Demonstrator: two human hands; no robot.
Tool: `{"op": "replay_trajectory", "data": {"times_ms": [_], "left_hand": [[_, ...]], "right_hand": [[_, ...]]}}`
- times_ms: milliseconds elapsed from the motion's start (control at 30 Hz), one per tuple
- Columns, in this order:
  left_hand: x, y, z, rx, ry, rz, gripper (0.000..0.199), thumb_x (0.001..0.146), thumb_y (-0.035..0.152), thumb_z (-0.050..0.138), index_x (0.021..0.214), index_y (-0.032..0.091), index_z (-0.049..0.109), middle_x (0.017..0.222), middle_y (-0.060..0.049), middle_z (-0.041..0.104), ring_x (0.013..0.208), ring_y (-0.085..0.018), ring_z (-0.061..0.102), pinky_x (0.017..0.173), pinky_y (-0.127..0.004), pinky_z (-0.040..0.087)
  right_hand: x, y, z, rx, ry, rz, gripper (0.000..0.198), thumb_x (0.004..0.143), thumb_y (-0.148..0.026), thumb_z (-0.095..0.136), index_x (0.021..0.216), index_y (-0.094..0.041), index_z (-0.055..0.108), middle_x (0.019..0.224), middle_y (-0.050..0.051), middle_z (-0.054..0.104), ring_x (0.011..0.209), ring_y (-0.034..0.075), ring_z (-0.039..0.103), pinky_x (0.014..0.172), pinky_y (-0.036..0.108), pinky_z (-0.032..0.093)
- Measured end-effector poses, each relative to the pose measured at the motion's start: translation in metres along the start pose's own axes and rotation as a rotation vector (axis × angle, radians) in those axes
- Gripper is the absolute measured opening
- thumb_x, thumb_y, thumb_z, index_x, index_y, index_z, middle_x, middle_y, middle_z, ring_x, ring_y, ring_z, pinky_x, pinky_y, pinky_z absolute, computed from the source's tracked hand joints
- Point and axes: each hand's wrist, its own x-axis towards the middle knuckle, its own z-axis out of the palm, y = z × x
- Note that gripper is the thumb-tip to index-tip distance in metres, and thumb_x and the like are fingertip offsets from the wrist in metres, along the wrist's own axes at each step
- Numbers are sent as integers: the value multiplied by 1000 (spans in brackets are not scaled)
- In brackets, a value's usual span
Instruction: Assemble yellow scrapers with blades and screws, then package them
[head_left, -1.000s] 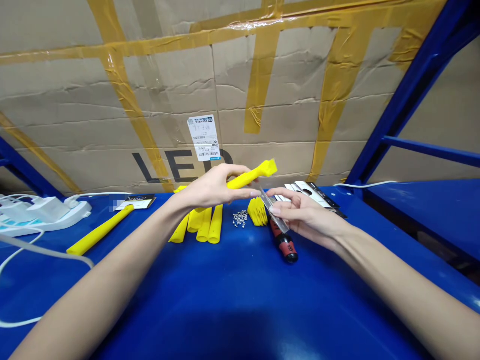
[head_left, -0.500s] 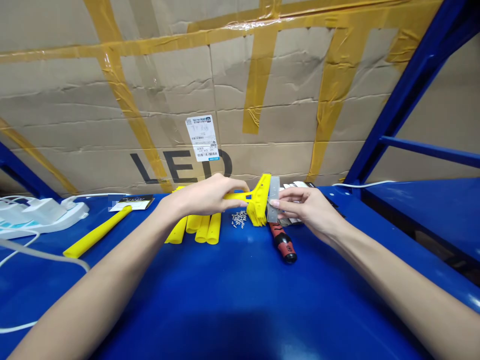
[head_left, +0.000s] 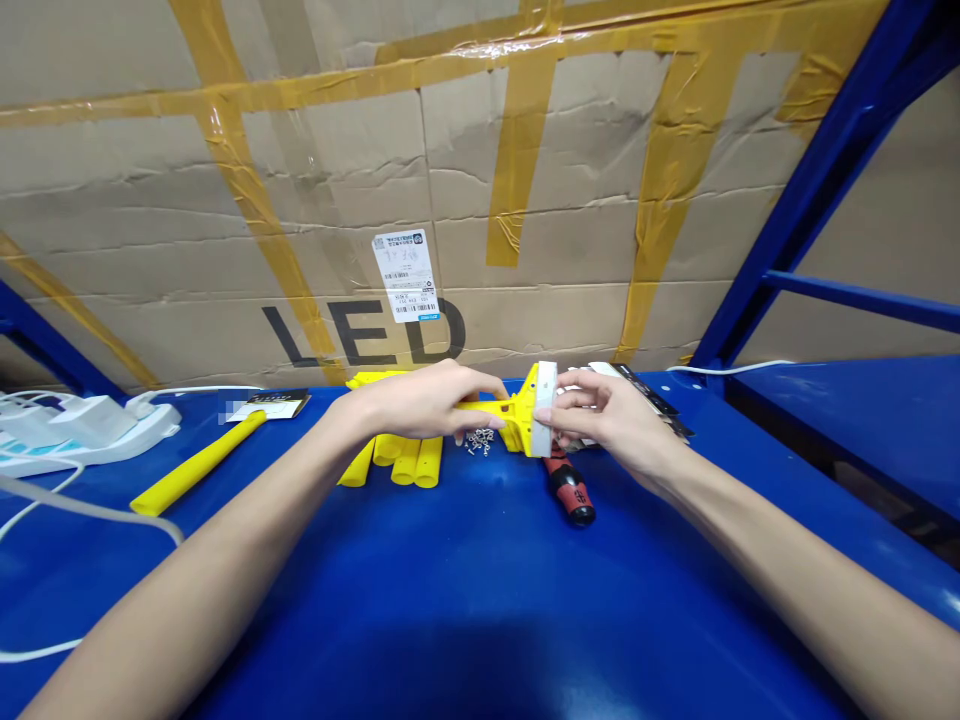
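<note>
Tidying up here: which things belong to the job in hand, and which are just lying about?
Likely job: yellow tool (left hand), pale strip (right hand), screws, yellow tubes, red-handled tool.
Apparently lying about: power strip, cardboard box.

The scraper (head_left: 527, 400) is showing bright yellow, and its strip (head_left: 546, 388) is looking pale grey-white. Yellow is also colouring the loose handles (head_left: 406, 462). The screwdriver (head_left: 572, 490) is mixing dull red with black. The desk (head_left: 480, 580) and the rack frame (head_left: 806, 190) are gleaming deep blue; the screws (head_left: 478, 441) are glinting silver. Amber tape (head_left: 517, 160) is striping the brown carton (head_left: 360, 220), whose lettering (head_left: 348, 332) is standing out black.
</note>
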Motion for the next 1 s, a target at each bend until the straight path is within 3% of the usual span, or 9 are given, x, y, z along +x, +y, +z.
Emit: {"op": "replay_trajectory", "data": {"times_ms": [167,367,533,700,1000], "left_hand": [[2,1,4,30,-21,40,33,100,39,49,114,15,65,83,-4,71,71,-15,63,65,-25,41],[2,3,4,-7,-32,4,30,100,38,47,108,15,64,75,-2,69,66,-14,61,64,-24,40],[2,3,4,-43,-50,-13,29,100,39,46,103,16,63,73,-1,68,65,-14,61,64,-23,41],[2,7,3,-61,-102,0,26,99,37,47,96,16,62,74,-2,68,66,-14,62,64,-23,41],[3,7,4,-29,-86,-18,30,100,36,45,108,15,65,77,-3,69,66,-14,63,64,-24,41]], "right_hand": [[-1,1,-3,13,-58,32,56,63,-27,91,111,-17,63,71,2,71,57,11,58,55,23,47],[-1,2,-5,50,-12,80,82,63,-24,91,136,-17,54,71,1,71,54,10,57,52,22,46],[0,4,-3,48,-8,75,70,69,-31,89,132,-16,60,77,5,73,56,11,59,55,23,50],[1,4,-2,54,22,81,65,69,-30,89,127,-15,63,69,3,71,53,11,59,52,24,50],[1,1,-2,71,-36,128,82,64,-22,89,139,-18,55,67,-1,68,55,12,58,55,24,49]]}}
